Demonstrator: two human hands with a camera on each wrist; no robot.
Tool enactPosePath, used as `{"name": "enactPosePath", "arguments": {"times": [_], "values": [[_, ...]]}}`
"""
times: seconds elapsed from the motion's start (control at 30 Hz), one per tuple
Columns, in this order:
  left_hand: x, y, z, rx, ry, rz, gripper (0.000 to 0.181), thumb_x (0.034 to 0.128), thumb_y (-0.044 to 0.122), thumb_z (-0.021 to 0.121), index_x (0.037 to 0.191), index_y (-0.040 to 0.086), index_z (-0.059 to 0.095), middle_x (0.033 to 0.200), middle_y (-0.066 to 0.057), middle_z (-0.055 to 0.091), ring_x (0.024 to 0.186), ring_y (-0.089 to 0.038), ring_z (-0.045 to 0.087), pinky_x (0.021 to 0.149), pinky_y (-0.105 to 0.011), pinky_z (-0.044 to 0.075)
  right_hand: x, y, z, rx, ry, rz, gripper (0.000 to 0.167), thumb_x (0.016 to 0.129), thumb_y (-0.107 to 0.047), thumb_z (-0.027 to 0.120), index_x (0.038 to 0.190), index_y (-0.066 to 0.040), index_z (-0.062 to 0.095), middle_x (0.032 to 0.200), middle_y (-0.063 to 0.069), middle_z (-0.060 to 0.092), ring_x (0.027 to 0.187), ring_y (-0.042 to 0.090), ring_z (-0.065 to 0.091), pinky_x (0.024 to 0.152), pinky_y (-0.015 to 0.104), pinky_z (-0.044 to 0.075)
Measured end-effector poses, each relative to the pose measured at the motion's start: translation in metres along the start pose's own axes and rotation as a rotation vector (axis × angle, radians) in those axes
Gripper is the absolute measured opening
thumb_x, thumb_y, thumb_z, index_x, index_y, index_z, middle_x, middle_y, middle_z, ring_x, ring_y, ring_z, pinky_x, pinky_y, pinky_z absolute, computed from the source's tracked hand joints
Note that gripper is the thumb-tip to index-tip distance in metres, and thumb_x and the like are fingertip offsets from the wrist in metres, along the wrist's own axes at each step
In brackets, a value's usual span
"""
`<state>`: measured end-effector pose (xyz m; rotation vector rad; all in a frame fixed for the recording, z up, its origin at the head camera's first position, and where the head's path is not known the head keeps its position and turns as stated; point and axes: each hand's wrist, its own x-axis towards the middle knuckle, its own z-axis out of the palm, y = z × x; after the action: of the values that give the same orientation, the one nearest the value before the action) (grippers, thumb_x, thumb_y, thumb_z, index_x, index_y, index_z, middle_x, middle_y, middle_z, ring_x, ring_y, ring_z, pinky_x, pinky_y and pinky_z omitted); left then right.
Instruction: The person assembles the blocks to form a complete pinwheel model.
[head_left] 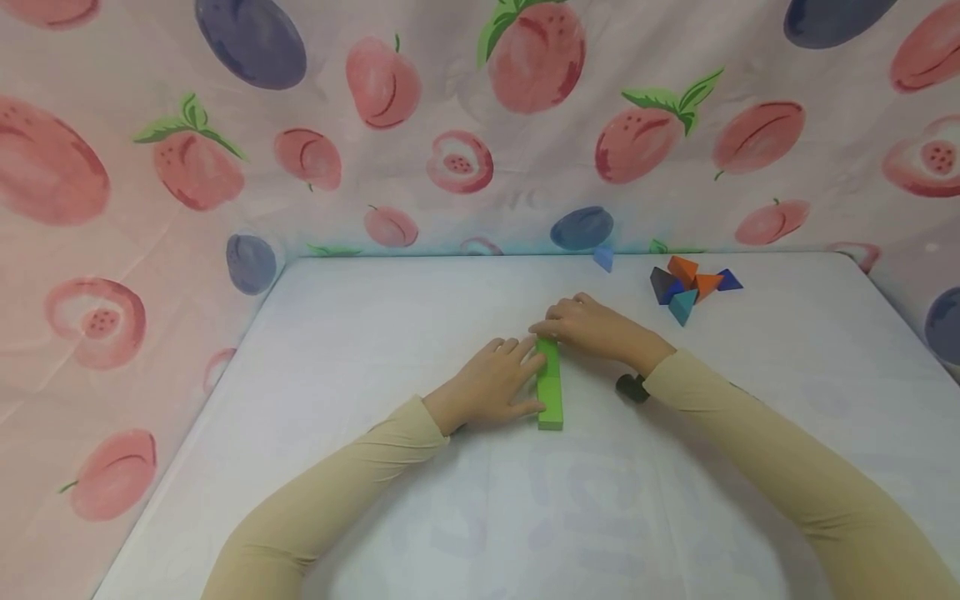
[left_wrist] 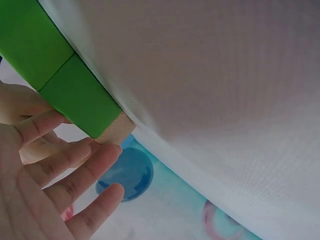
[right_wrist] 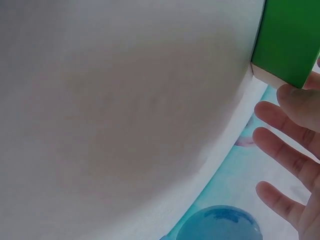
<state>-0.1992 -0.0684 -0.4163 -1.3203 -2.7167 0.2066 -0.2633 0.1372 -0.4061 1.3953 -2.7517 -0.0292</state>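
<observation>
Two green rectangular blocks [head_left: 550, 392] lie end to end in a straight row on the white table. My left hand [head_left: 491, 383] is along the row's left side, with its fingers spread and fairly straight; fingertips touch the blocks. In the left wrist view, the seam between the green blocks [left_wrist: 80, 95] shows, along with a bare wood-coloured end face. At the row's far end is my right hand [head_left: 588, 327]. Its thumb [right_wrist: 300, 105] touches the block's wooden end in the right wrist view, while the other fingers are spread apart and hold nothing visible.
Several triangular blocks in orange [head_left: 683, 268], teal [head_left: 682, 306], dark grey [head_left: 663, 285] and blue [head_left: 728, 280] lie together at the back right. A light blue block [head_left: 603, 257] is by the back edge. Fruit-printed cloth [head_left: 450, 100] hangs behind the table.
</observation>
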Motion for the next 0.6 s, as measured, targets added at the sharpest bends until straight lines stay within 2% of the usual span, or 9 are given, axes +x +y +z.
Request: {"name": "enactPosePath", "arguments": {"times": [0.23, 0.37, 0.6], "values": [[0.002, -0.001, 0.002, 0.001, 0.005, 0.013, 0.063, 0.0879, 0.064, 0.044, 0.127, 0.014, 0.045, 0.129, -0.006, 0.048, 0.109, -0.021, 0.054, 0.094, -0.037, 0.045, 0.0, 0.0, -0.001, 0.001, -0.003, 0.004, 0.038, 0.088, -0.009, 0.063, 0.124, -0.02, 0.062, 0.105, 0.002, 0.068, 0.103, 0.022, 0.061, 0.089, 0.043, 0.047], [0.003, -0.002, 0.002, -0.006, -0.006, 0.015, 0.065, 0.088, 0.064, 0.044, 0.129, 0.014, 0.043, 0.138, -0.008, 0.045, 0.114, -0.023, 0.054, 0.096, -0.038, 0.045, -0.002, 0.003, 0.0, -0.016, 0.008, 0.014, 0.043, 0.087, -0.007, 0.064, 0.128, -0.019, 0.058, 0.107, 0.003, 0.068, 0.103, 0.023, 0.062, 0.088, 0.045, 0.047], [0.004, -0.003, 0.002, -0.02, -0.018, 0.013, 0.066, 0.0878, 0.063, 0.045, 0.131, 0.014, 0.042, 0.145, -0.011, 0.041, 0.113, -0.023, 0.055, 0.095, -0.037, 0.045, -0.019, 0.014, -0.005, 0.003, 0.016, 0.123, 0.046, 0.087, -0.01, 0.065, 0.131, -0.017, 0.055, 0.116, 0.007, 0.066, 0.111, 0.027, 0.058, 0.097, 0.05, 0.043]]}}
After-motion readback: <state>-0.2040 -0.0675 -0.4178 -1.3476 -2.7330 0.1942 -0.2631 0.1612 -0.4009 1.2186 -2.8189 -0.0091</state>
